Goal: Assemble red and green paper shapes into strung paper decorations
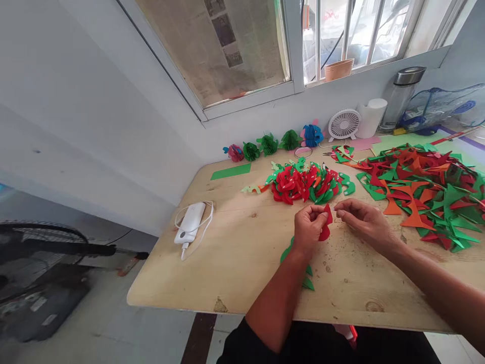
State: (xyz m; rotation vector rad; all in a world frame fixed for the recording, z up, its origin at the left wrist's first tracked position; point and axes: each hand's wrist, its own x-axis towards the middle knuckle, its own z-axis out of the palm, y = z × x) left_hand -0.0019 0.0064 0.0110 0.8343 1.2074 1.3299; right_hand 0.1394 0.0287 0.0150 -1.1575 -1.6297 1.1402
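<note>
My left hand pinches a red paper cutout with a curved edge between thumb and fingers, just above the table. My right hand is a short way to its right. Its thumb and fingertips are drawn together in a pinch, and anything between them is too small to make out. Green paper cutouts lie under and beside my left forearm, partly hidden by it. Beyond my hands is a heap of red cutouts mixed with green cutouts.
Red, orange and green paper scraps are piled at the right. Folded paper figures line the wall, beside a small white fan and a glass bottle. At the left lie a green strip and a white power bank with its cable.
</note>
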